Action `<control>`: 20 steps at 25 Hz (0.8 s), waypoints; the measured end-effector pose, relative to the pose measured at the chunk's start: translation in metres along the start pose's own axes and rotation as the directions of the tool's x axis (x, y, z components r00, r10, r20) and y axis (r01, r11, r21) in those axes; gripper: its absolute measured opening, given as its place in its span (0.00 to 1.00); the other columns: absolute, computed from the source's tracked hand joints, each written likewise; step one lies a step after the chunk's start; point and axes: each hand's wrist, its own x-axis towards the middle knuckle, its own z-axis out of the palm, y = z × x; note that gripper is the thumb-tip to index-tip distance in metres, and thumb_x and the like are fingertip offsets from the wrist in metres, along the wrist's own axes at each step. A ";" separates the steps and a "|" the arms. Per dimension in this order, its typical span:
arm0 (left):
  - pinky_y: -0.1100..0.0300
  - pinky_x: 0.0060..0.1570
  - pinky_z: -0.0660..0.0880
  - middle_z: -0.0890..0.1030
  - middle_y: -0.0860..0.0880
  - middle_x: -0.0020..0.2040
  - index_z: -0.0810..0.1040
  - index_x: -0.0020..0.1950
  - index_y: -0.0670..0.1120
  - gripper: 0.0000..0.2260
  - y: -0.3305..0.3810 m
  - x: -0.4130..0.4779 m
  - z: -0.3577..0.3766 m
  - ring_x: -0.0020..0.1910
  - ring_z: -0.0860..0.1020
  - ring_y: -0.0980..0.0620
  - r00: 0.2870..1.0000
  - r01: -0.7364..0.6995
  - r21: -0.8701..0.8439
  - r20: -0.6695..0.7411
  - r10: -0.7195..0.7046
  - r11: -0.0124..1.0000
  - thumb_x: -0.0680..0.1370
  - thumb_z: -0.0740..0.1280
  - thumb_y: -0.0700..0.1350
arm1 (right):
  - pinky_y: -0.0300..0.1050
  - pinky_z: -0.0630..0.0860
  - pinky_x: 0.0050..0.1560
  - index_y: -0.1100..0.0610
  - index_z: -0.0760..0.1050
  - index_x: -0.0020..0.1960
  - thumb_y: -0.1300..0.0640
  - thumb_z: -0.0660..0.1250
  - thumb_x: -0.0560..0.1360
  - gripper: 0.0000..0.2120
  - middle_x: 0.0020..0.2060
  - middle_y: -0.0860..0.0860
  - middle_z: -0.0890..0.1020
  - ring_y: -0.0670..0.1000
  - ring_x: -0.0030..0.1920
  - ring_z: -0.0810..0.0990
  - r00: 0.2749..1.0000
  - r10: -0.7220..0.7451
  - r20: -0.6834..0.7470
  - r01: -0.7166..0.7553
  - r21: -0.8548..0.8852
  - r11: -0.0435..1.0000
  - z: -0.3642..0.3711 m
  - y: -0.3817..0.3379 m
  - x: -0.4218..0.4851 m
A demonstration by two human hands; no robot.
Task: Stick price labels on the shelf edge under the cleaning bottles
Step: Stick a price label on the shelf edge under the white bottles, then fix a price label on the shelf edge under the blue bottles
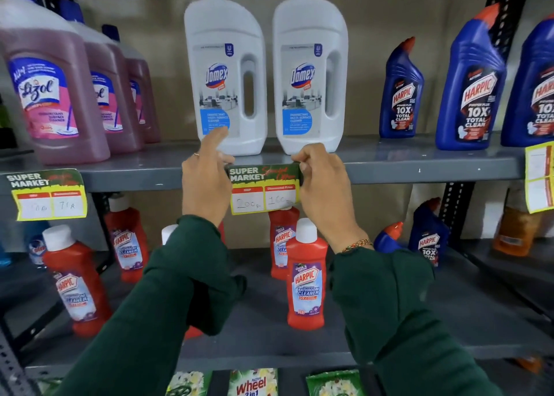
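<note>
A green and yellow price label (263,190) reading "Super Market" lies against the grey shelf edge (419,172), below two white Domex bottles (227,74). My left hand (204,182) pinches its left end with thumb and fingers, the index finger lifted toward the left Domex bottle. My right hand (322,182) grips its right end, fingers curled over the top corner. A second label (49,194) is stuck on the shelf edge at the left, under the pink Lizol bottles (57,95). A third, yellow label (539,179) hangs at the far right.
Blue Harpic bottles (470,86) stand on the same shelf at the right. On the shelf below are red Harpic bathroom cleaner bottles (305,278), more blue Harpic bottles (428,233) and an orange bottle (512,230). Detergent packets (254,383) lie at the bottom.
</note>
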 end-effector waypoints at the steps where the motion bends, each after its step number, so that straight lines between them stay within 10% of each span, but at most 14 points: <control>1: 0.61 0.49 0.67 0.77 0.46 0.54 0.67 0.65 0.44 0.22 0.010 0.003 0.001 0.46 0.79 0.43 1.000 0.005 -0.009 -0.009 -0.005 1.000 0.75 0.53 0.27 | 0.55 0.76 0.47 0.58 0.71 0.47 0.72 0.58 0.70 0.12 0.46 0.57 0.81 0.55 0.48 0.75 0.999 0.004 0.033 -0.006 0.077 0.997 -0.009 0.001 0.000; 5: 0.42 0.49 0.73 0.79 0.38 0.55 0.68 0.63 0.40 0.19 0.071 0.006 0.036 0.48 0.78 0.39 0.978 -0.194 0.030 -0.069 0.196 0.981 0.75 0.50 0.34 | 0.39 0.74 0.52 0.58 0.74 0.48 0.76 0.55 0.69 0.17 0.48 0.50 0.81 0.49 0.50 0.78 1.000 -0.001 0.005 0.000 0.185 0.983 -0.063 0.030 0.004; 10: 0.48 0.45 0.71 0.82 0.36 0.50 0.74 0.59 0.38 0.14 0.155 -0.015 0.127 0.45 0.78 0.36 0.923 -0.364 0.085 0.170 0.346 0.928 0.75 0.58 0.34 | 0.60 0.67 0.61 0.56 0.75 0.47 0.70 0.59 0.65 0.15 0.53 0.54 0.80 0.56 0.59 0.72 0.921 -0.021 -0.390 -0.027 -0.119 0.993 -0.147 0.103 0.009; 12: 0.48 0.43 0.74 0.82 0.35 0.49 0.75 0.58 0.38 0.14 0.179 -0.028 0.163 0.44 0.79 0.36 0.882 -0.423 0.076 0.265 0.390 0.903 0.73 0.62 0.31 | 0.68 0.59 0.64 0.54 0.73 0.55 0.65 0.65 0.66 0.17 0.61 0.55 0.74 0.60 0.65 0.66 0.861 0.106 -0.497 -0.251 -0.234 0.939 -0.176 0.133 0.008; 16: 0.48 0.46 0.69 0.84 0.38 0.44 0.78 0.52 0.39 0.12 0.218 -0.047 0.220 0.43 0.80 0.39 0.861 -0.475 0.205 0.310 0.404 0.856 0.76 0.59 0.43 | 0.60 0.55 0.66 0.56 0.59 0.67 0.48 0.74 0.64 0.38 0.67 0.60 0.62 0.60 0.68 0.57 0.659 0.588 -0.468 -0.653 0.031 0.757 -0.226 0.173 0.000; 20: 0.50 0.49 0.62 0.84 0.41 0.44 0.79 0.49 0.41 0.16 0.224 -0.054 0.237 0.43 0.79 0.40 0.906 -0.404 0.250 0.244 0.347 0.880 0.75 0.58 0.50 | 0.41 0.66 0.52 0.60 0.61 0.66 0.45 0.75 0.63 0.40 0.57 0.54 0.68 0.51 0.56 0.68 0.729 0.604 -0.322 -0.547 0.256 0.797 -0.248 0.191 -0.013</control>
